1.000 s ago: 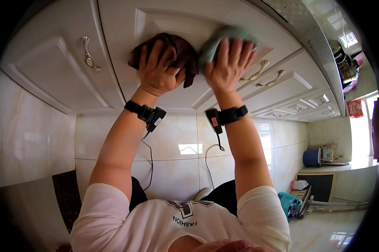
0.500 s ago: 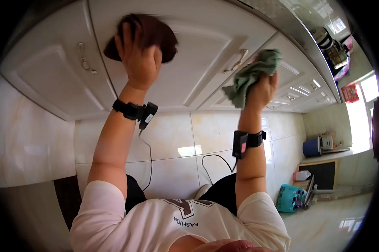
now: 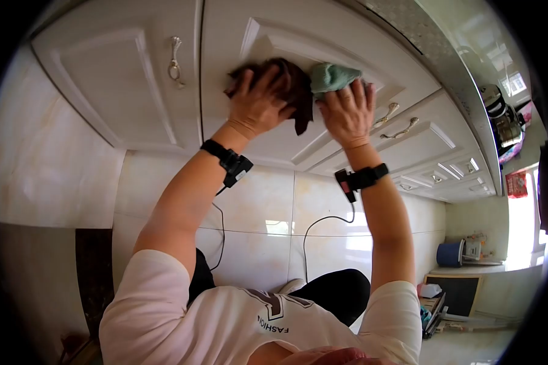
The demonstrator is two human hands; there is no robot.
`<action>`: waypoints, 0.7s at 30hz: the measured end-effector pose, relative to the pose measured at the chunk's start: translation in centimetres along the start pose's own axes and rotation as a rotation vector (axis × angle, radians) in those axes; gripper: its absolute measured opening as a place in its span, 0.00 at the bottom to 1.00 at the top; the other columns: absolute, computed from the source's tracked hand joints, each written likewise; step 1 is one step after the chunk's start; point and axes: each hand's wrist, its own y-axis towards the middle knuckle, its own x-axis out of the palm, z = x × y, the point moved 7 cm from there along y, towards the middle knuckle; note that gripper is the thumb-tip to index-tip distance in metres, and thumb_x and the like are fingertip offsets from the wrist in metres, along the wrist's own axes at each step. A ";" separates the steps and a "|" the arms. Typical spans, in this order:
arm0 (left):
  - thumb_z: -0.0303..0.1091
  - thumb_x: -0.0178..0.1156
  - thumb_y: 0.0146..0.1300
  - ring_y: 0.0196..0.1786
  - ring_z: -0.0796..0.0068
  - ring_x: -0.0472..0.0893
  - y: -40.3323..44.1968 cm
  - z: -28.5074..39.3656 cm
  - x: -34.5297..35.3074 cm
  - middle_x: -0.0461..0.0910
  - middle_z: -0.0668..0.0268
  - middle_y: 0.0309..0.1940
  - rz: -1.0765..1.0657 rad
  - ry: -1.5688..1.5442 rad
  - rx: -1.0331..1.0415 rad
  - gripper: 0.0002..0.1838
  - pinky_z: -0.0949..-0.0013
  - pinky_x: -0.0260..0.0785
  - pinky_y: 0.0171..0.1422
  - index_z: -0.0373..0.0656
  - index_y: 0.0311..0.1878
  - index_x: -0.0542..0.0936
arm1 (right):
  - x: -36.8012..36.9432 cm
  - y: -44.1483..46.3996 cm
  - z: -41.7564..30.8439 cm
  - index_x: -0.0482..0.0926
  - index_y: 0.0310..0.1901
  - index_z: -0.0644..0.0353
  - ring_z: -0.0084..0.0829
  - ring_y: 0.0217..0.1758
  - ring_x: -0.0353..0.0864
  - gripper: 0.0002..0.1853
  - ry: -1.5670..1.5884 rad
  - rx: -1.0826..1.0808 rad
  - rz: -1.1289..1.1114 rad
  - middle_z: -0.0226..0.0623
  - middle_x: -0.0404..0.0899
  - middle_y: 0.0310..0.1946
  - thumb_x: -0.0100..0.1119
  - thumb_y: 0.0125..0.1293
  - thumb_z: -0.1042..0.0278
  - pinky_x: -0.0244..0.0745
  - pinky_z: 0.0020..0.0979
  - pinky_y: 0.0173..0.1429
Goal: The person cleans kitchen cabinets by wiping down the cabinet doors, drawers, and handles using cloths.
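Observation:
A dark maroon cloth lies bunched against a white cabinet door. My left hand presses on it with the fingers spread, slightly blurred. Just to the right, my right hand has its fingertips on a folded green cloth against the same door, fingers extended. The two cloths almost touch. A metal handle is close to the right of my right hand. Each wrist wears a black strap with a small box and a cable.
Another cabinet door with a metal handle is at the left. The counter edge runs along the upper right, with a glass pot on it. A blue bucket stands at the right. Tiled floor spreads below.
My right hand has moved left from beyond the handle, bringing the green cloth onto the door beside the maroon one. My left hand and the maroon cloth have shifted right and down across the door.

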 end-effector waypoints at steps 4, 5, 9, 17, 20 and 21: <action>0.50 0.61 0.55 0.71 0.36 0.57 4.9 -3.5 -4.5 0.79 0.61 0.51 0.143 0.096 -0.207 0.17 0.28 0.33 0.71 0.45 0.37 0.82 | -3.6 2.7 7.2 0.75 0.55 0.59 0.61 0.67 0.60 0.29 -0.122 0.261 0.238 0.56 0.71 0.55 0.61 0.54 0.50 0.36 0.65 0.74; 0.49 0.60 0.57 0.71 0.33 0.57 5.6 -4.0 -5.2 0.79 0.61 0.52 0.114 0.114 -0.247 0.18 0.28 0.31 0.72 0.41 0.36 0.82 | -4.1 2.8 8.8 0.72 0.56 0.61 0.62 0.69 0.58 0.30 -0.111 0.397 0.384 0.58 0.71 0.54 0.61 0.55 0.51 0.36 0.65 0.74; 0.50 0.59 0.58 0.69 0.29 0.60 5.0 -3.3 -5.3 0.82 0.58 0.47 0.304 0.141 -0.161 0.22 0.30 0.34 0.73 0.36 0.34 0.81 | 1.0 2.5 3.2 0.71 0.58 0.55 0.65 0.71 0.52 0.31 -0.024 0.304 0.391 0.53 0.65 0.63 0.63 0.52 0.55 0.39 0.65 0.73; 0.57 0.61 0.54 0.71 0.37 0.60 5.2 -3.3 -5.0 0.78 0.65 0.58 0.189 0.205 -0.135 0.28 0.31 0.37 0.71 0.45 0.50 0.82 | -1.4 3.2 -2.0 0.78 0.50 0.37 0.33 0.68 0.66 0.15 0.133 -0.387 0.127 0.22 0.75 0.58 0.55 0.60 0.59 0.51 0.46 0.75; 0.55 0.64 0.52 0.72 0.41 0.56 4.4 -4.0 -4.2 0.76 0.64 0.60 0.199 0.176 -0.143 0.30 0.32 0.38 0.71 0.48 0.55 0.80 | -3.7 3.1 4.4 0.78 0.52 0.36 0.34 0.70 0.65 0.17 -0.076 -0.212 0.059 0.24 0.74 0.59 0.57 0.60 0.59 0.51 0.47 0.74; 0.55 0.64 0.51 0.73 0.41 0.55 3.9 -4.2 -3.8 0.76 0.63 0.60 0.199 0.188 -0.130 0.31 0.32 0.38 0.70 0.48 0.56 0.79 | -4.0 2.8 7.2 0.76 0.55 0.40 0.37 0.71 0.63 0.19 -0.105 0.032 -0.023 0.28 0.72 0.60 0.57 0.61 0.60 0.47 0.50 0.75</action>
